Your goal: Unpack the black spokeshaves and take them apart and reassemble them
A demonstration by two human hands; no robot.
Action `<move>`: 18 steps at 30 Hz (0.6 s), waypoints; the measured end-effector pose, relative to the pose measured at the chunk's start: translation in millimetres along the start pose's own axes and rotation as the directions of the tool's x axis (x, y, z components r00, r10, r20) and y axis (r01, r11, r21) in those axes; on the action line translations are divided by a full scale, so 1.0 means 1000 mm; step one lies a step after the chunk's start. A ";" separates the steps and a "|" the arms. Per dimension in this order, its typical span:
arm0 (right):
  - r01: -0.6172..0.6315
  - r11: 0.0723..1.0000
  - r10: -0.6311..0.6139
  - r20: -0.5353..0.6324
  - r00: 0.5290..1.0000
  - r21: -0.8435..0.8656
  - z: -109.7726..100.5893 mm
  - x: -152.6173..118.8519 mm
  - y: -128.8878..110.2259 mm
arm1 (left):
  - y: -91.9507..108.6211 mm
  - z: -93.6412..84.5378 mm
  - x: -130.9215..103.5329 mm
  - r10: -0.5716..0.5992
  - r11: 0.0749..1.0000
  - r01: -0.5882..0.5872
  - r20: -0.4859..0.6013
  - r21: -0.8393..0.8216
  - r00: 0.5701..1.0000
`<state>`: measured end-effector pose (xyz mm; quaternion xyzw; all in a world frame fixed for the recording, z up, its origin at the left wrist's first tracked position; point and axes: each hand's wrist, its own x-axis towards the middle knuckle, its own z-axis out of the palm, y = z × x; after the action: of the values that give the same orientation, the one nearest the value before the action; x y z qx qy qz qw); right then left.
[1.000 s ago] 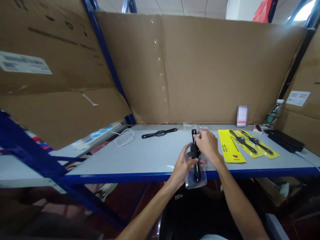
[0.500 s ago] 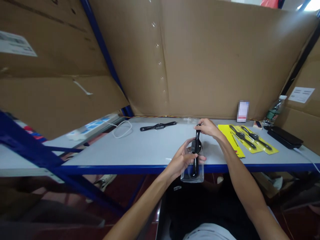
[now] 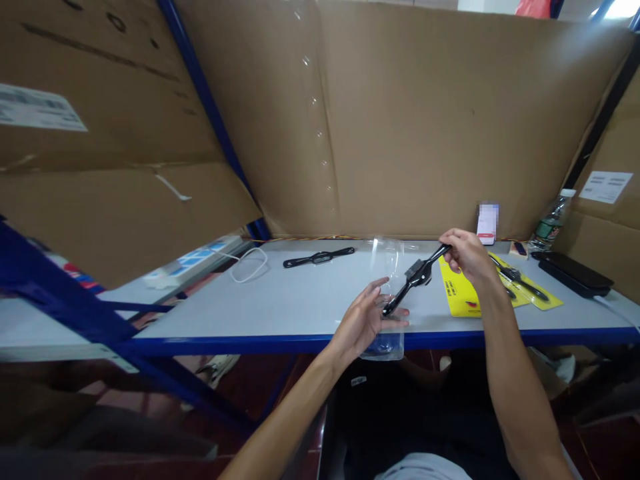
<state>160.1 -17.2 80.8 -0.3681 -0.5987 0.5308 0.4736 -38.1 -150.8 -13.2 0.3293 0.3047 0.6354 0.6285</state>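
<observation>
A black spokeshave (image 3: 419,273) hangs slanted above the table's front part, its upper handle pinched by my right hand (image 3: 467,253). Its lower end reaches the fingers of my left hand (image 3: 363,317), which are spread apart; whether they touch the tool I cannot tell. A clear plastic blister shell (image 3: 385,348) lies at the left hand and runs past the table's front edge, partly hidden by the fingers. Another black spokeshave (image 3: 319,257) rests on the table farther left. Under and beside my right hand is a yellow card (image 3: 457,290).
More spokeshaves on yellow cards (image 3: 537,293) lie at the right, partly behind my forearm. Beyond are a black case (image 3: 573,273), a water bottle (image 3: 553,223) and a phone (image 3: 487,225). A white cable (image 3: 250,267) loops at the left. Cardboard walls (image 3: 425,120) enclose the table.
My right hand has moved right and lifted the spokeshave out of the clear shell, tilting it. The left hand's fingers have loosened from around it and spread.
</observation>
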 end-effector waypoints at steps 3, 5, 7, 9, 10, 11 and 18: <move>0.085 0.991 -0.070 -0.140 0.988 0.104 -0.001 -0.010 0.005 | -0.001 0.002 0.000 0.027 1.000 -0.028 -0.045 -0.006 0.999; 0.141 0.977 -0.107 -0.202 0.973 0.162 0.007 -0.019 0.011 | -0.001 0.003 0.000 0.029 0.999 -0.031 -0.072 -0.017 0.997; 0.205 0.960 -0.152 -0.257 0.954 0.191 0.019 -0.031 0.018 | -0.001 0.003 0.000 0.029 0.999 -0.032 -0.099 -0.027 0.995; 0.280 0.941 -0.213 -0.312 0.926 0.189 0.032 -0.044 0.024 | -0.001 0.003 0.000 0.041 0.999 -0.045 -0.133 -0.028 0.990; 0.312 0.933 -0.241 -0.332 0.912 0.181 0.038 -0.050 0.027 | -0.001 0.002 0.001 0.056 0.998 -0.061 -0.152 -0.027 0.987; 0.340 0.925 -0.263 -0.357 0.896 0.172 0.043 -0.056 0.029 | -0.002 0.002 0.001 0.075 0.996 -0.081 -0.171 -0.026 0.982; 0.449 0.890 -0.345 -0.527 0.777 0.080 0.064 -0.081 0.031 | -0.004 0.009 0.000 0.098 0.994 -0.106 -0.195 -0.030 0.976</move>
<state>119.7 -106.4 36.4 -0.3072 -0.4630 0.3628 0.7481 -29.0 -151.0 -11.0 0.2685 0.3341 0.7017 0.5691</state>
